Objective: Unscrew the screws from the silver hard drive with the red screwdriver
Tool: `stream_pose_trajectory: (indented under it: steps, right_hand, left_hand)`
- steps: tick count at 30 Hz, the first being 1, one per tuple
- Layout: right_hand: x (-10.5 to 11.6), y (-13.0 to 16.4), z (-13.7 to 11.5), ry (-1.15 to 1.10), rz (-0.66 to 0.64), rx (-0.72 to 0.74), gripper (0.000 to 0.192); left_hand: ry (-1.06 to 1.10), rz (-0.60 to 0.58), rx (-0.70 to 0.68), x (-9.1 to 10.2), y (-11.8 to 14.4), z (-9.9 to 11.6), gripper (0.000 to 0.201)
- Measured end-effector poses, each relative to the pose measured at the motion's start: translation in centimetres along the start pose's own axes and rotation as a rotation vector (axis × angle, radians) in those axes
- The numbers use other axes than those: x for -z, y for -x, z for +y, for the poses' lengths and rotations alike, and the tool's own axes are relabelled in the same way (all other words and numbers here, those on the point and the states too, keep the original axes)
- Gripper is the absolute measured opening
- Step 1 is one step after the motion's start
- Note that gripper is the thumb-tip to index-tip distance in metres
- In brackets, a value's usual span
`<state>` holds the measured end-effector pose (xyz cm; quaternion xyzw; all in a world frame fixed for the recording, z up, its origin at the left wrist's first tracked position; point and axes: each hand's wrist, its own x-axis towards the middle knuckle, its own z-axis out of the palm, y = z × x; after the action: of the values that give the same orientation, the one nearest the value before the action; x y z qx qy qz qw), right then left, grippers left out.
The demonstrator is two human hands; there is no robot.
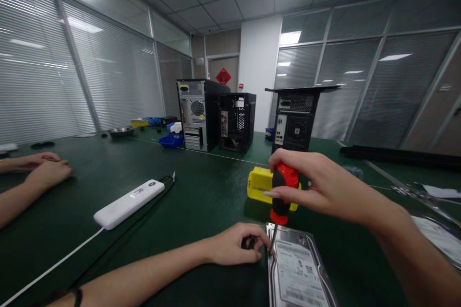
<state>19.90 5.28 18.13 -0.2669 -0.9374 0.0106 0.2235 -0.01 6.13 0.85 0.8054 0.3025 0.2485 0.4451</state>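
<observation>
A hard drive (298,268) with a white label lies on the green table at the bottom, label side up. My right hand (320,184) grips the red and black handle of a screwdriver (284,187) from above. The screwdriver's metal shaft slants down to the drive's left edge, where its tip meets the top face. Close beside that tip is my left hand (239,244), its fingers curled at the edge of the drive. Whatever may be between its fingertips is too small to make out. Behind the screwdriver stands a yellow bin (258,184), partly hidden by my right hand.
A white power strip (129,204) with its cable lies to the left. Another person's hands (48,168) rest at the far left. Computer cases (211,115) stand at the back, with a blue bin (171,141) beside them. Another disc-like drive (437,237) is at the right.
</observation>
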Motion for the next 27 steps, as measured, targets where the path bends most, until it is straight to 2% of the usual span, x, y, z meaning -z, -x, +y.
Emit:
stream_pose_trajectory:
  steps: [4,8,15,17,21,27]
  right_hand:
    - [0.36,0.47,0.20,-0.063,-0.043,0.008,0.025]
    - [0.70,0.57,0.33,-0.155,-0.059,0.046,0.023]
    - [0.43,0.38,-0.22,0.014,-0.026,-0.011,0.025]
    - [0.49,0.63,-0.24,-0.020,-0.028,-0.001,0.019]
    - [0.65,0.83,-0.11,-0.137,-0.053,0.052,0.021]
    - [0.28,0.33,0.15,0.087,0.008,0.021,0.032]
  left_hand:
    - [0.023,-0.004,-0.002,0.02,0.01,-0.30,0.025]
    - [0.019,-0.019,-0.030,0.09,0.02,-0.44,0.027]
    - [0.020,-0.021,-0.049,0.05,0.00,-0.27,0.030]
    - [0.022,-0.022,-0.061,0.06,-0.04,-0.38,0.029]
    - [0.034,-0.002,-0.054,0.11,-0.10,-0.57,0.032]
    - [0.037,0.046,-0.050,-0.15,0.06,-0.16,0.022]
